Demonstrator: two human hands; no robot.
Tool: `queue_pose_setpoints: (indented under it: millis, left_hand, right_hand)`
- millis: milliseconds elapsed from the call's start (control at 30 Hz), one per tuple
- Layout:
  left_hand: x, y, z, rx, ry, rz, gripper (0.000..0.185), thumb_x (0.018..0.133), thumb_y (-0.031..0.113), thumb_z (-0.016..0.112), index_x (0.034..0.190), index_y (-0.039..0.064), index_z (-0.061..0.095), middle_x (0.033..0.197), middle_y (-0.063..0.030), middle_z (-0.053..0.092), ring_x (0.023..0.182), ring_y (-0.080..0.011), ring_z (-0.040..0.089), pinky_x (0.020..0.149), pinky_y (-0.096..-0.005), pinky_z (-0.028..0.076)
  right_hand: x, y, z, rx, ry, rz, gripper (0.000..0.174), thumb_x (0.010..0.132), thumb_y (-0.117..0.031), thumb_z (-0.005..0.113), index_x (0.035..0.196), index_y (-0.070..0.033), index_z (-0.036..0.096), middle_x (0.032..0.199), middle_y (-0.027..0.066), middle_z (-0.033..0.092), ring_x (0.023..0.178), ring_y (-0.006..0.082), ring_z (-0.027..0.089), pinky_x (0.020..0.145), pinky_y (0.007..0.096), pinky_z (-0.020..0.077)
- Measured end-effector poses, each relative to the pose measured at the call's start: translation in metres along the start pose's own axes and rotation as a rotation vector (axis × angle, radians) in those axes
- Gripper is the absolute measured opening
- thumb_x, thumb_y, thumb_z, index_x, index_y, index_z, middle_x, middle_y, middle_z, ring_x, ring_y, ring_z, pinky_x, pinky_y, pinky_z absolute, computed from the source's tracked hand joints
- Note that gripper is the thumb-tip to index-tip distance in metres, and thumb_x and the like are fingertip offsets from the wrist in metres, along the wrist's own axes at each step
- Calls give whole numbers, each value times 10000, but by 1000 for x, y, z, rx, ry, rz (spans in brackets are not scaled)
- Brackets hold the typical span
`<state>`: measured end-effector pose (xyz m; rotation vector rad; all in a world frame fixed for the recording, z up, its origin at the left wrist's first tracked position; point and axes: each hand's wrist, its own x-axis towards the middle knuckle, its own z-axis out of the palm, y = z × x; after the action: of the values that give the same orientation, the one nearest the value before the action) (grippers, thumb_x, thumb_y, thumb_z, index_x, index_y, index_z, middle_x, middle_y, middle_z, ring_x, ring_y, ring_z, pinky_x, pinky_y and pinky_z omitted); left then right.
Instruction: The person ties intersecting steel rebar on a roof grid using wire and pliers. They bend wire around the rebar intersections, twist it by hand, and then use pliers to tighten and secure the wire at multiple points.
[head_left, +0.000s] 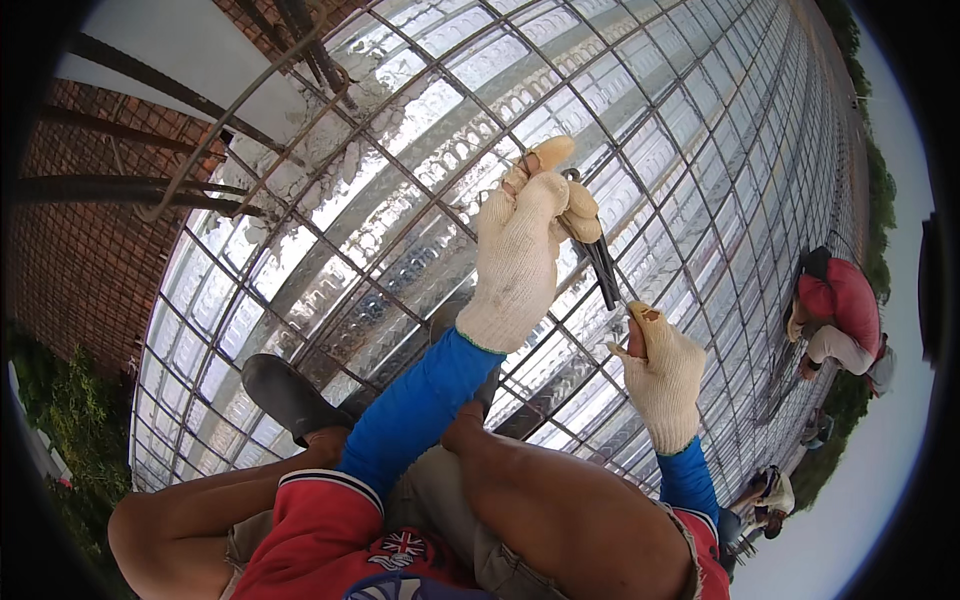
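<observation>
My left hand (521, 255), in a worn cream knitted glove with torn fingertips, is at the steel rebar mesh (409, 176). A black-handled metal hand tool (602, 274), probably pincers, is held under its curled fingers, the handles pointing down right. Its thumb and forefinger are close to a mesh bar; what they pinch is too small to tell. Lower right, my right hand (664, 371), in a matching glove, has thumb and forefinger close together at the end of a thin wire (622, 285). Beneath the mesh lies shiny corrugated metal decking (450, 112).
Thick rebar ends (127, 187) and a bent bar rise beside rough concrete (292, 180) at upper left, near a brick wall (67, 262). My shoe (289, 394) rests on the mesh. A crouching person in red (840, 300) and several others are at the right.
</observation>
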<state>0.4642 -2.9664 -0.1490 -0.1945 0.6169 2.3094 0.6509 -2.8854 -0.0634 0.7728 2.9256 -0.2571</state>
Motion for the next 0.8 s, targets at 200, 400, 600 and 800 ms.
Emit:
queue_pose_setpoints:
  millis: [200, 400, 600, 800]
  left_hand:
    - [-16, -5, -4, -74, -131, -47, 304, 1106, 58, 422, 1324, -74, 587, 649, 0, 507, 514, -64, 409, 464, -261, 345]
    - [-37, -12, 5, 72, -134, -76, 171, 1067, 70, 443, 1017, 0, 591, 643, -13, 514, 517, -67, 410, 468, -254, 325]
    - [-37, -9, -13, 63, -228, -82, 139, 1044, 79, 437, 956, 70, 546, 674, -49, 542, 555, -132, 491, 525, -316, 405]
    - [-42, 1, -12, 278, -169, -5, 171, 1049, 129, 447, 944, 51, 556, 670, -49, 549, 553, -125, 481, 522, -304, 406]
  right_hand:
    - [29, -2, -21, 365, -55, 54, 350, 881, -110, 882, 1182, 0, 742, 847, 101, 746, 744, 169, 733, 680, 305, 572]
    - [134, -22, -46, 557, 142, -385, 383, 921, -118, 836, 1281, -19, 752, 1011, 68, 775, 893, 109, 735, 762, 274, 613]
    - [202, -53, -33, 603, -238, -544, 454, 867, -171, 761, 1300, -32, 770, 1009, 56, 773, 886, 114, 723, 780, 259, 604]
    - [217, -56, -28, 753, -490, -635, 460, 845, -116, 738, 1294, -20, 768, 1005, 60, 767, 893, 127, 729, 833, 255, 624]
